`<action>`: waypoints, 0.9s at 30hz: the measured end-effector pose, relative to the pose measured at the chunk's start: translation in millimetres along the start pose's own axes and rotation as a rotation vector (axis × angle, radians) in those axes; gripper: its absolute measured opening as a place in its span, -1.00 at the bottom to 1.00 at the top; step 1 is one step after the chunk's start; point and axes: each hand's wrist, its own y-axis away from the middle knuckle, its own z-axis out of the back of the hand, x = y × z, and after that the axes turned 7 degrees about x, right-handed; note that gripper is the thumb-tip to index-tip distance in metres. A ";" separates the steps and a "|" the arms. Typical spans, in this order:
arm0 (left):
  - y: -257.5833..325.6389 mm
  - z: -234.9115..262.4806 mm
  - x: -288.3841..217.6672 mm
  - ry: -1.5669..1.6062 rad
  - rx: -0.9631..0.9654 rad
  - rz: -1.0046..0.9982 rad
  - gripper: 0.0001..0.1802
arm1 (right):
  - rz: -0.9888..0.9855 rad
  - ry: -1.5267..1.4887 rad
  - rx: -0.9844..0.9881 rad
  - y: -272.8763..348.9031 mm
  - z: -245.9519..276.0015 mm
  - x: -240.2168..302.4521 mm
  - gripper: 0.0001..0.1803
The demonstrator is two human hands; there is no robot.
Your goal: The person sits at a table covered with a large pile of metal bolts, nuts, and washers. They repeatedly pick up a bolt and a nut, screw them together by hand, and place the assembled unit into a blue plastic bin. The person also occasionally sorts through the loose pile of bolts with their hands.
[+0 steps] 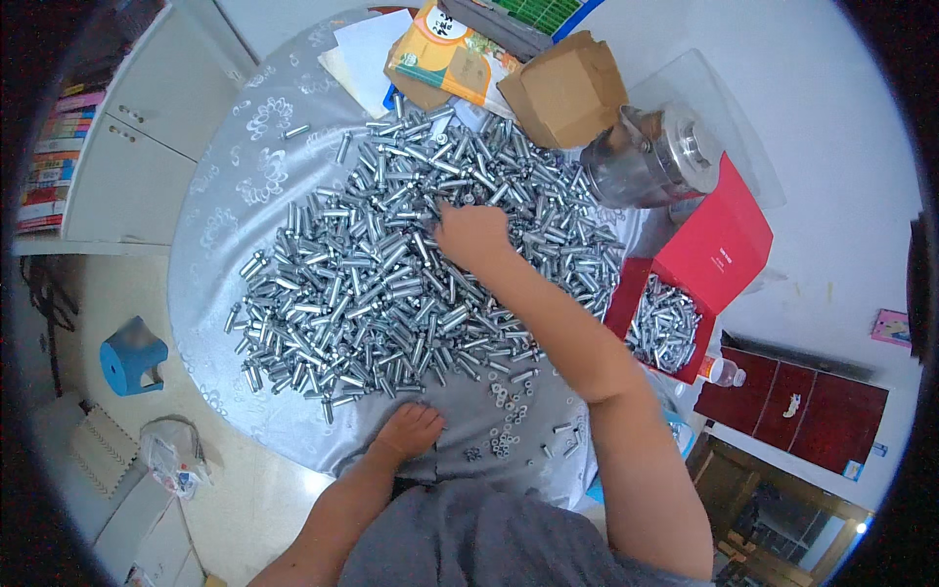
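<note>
In the head view, a large, loose heap of shiny silver metal bolt-like pieces, cylindrical in shape (362,293), spreads over the middle of a round table covered with a silvery grey, flower-patterned cloth (220,196). The person's bare right hand (474,235) reaches into the upper middle of this heap, its fingers bent downward among the pieces; whether they grip one cannot be told, since the fingertips are hidden. The bare left hand (411,428) rests on the cloth just below the heap's lower edge, fingers close together and nearly touching the nearest pieces; whether anything lies under it cannot be told. To the right of the left hand, small silver metal rings (507,411) lie scattered, with a few short loose metal cylinders (569,441) beside them. Right of the heap stands an open red cardboard box (623,311), its lid (724,240) raised, holding more silver pieces (663,323). Beyond that box is a polished steel jug (636,161), and next to it an open brown cardboard box (562,93). A yellow, orange and white package (455,64) lies at the table's far side, beside white paper sheets (372,54). On the floor at left stands a blue plastic stool (127,364).
</note>
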 end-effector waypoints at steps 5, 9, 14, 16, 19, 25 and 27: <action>-4.3 -8.0 0.5 0.080 0.233 0.062 -0.86 | -0.053 -0.030 0.036 37.1 21.0 -26.0 -0.70; -4.1 -3.6 -0.5 0.015 0.004 0.020 -0.88 | -0.183 -0.055 0.031 48.6 19.5 -46.2 -0.66; -1.9 -5.1 1.5 -0.030 -0.069 0.001 -0.93 | 0.030 0.163 0.081 33.8 25.2 -25.7 -0.82; 0.7 -5.7 1.3 -0.030 -0.110 0.012 -0.94 | 0.195 0.150 -0.014 16.4 10.0 -10.2 -0.70; -2.2 -11.5 2.9 0.000 -0.051 -0.007 -0.93 | 0.161 0.150 -0.047 -2.1 3.6 -5.2 -0.61; -1.3 -8.9 1.8 -0.018 -0.138 -0.007 -0.93 | 0.153 0.054 0.001 -10.0 6.4 -8.5 -0.76; -1.6 -7.7 0.8 -0.022 -0.138 0.002 -0.92 | 0.135 0.038 0.042 -5.5 10.4 -10.7 -0.73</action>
